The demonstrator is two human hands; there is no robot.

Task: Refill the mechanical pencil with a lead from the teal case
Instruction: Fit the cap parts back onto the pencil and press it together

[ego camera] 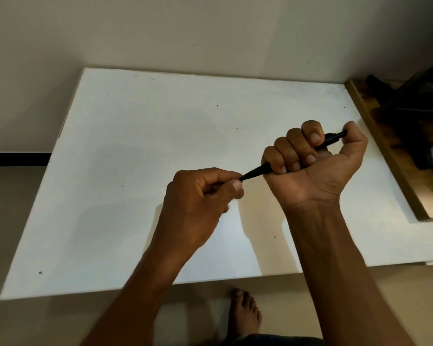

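Observation:
A black mechanical pencil is held above the white table, its tip pointing left and down. My right hand is wrapped in a fist around the barrel, with the thumb pressed against the pencil's rear end. My left hand pinches at the pencil's tip with thumb and forefinger; whether a lead is between those fingers is too small to tell. No teal case is in view.
The white table meets a pale wall at the back. To the right lies a wooden-framed surface with dark objects on it. A bare foot rests on the floor below the table's front edge.

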